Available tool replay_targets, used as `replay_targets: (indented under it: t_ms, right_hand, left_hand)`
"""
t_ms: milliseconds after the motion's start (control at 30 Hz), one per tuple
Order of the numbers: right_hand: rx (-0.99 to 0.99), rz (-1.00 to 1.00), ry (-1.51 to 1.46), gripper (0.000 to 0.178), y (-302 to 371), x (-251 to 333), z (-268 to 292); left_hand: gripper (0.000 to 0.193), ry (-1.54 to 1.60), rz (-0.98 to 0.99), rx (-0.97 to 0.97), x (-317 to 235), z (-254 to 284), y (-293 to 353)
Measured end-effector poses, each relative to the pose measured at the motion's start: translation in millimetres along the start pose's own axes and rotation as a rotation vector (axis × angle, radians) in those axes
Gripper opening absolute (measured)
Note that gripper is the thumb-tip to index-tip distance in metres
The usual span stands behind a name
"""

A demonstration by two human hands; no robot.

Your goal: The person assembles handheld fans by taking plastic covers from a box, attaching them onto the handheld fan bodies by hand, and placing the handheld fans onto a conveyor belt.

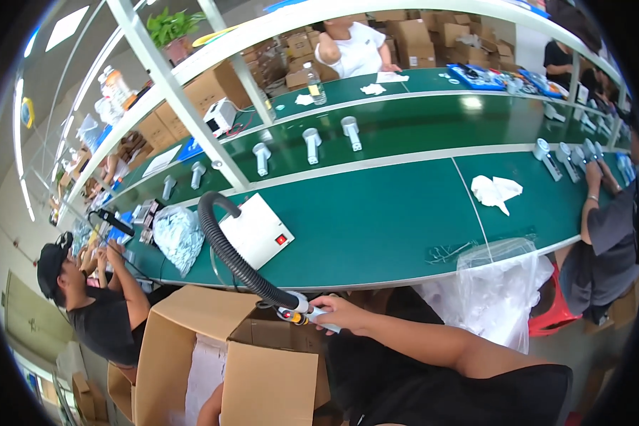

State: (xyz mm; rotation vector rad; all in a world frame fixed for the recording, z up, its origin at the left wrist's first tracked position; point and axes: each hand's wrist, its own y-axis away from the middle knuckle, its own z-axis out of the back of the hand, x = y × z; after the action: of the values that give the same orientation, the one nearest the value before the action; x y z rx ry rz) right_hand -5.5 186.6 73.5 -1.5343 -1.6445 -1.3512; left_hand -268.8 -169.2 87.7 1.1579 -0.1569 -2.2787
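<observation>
My right hand [342, 314] is closed around a pale grey piece [326, 326], of which only a small part shows. That piece meets the end of a black corrugated hose [228, 250], beside a yellow and black fitting [292, 317]. From there the hose arches up to a white box with a red switch [257, 231] on the green bench. My left arm [211, 408] reaches down at an open cardboard box [271, 387]; the box flap hides the fingers. White lining [206, 376] shows inside the box.
A plastic bag of pale blue pieces [178, 238] lies left of the white box. Grey handheld devices [312, 145] stand along the green conveyor [405, 124]. Crumpled white tissue [495, 192] lies right; a clear bag [497, 291] hangs off the bench edge. Co-workers sit left [96, 312] and right [614, 241].
</observation>
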Motion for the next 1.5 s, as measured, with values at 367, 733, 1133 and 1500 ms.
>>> replay_targets:
  t_ms: [367,733,1133,1500]
  right_hand:
    - [0.139,0.046,0.111,0.039,-27.4,8.7,-8.6]
    - [-0.162,0.101,0.188,0.052,83.9,-19.9,48.0]
    - [-0.194,0.226,-0.012,0.051,137.3,10.9,54.1]
    - [-0.447,0.248,-0.018,0.053,185.2,-0.3,88.0]
  left_hand:
    - [0.052,-0.212,0.0,-0.108,73.8,17.9,-46.8]
    - [0.032,-0.07,0.335,-0.879,-30.5,21.9,129.1]
    - [0.046,1.567,-0.332,-0.29,-252.0,-230.8,56.3]
    - [0.05,0.81,-0.268,-0.844,-200.0,-245.8,-133.9]
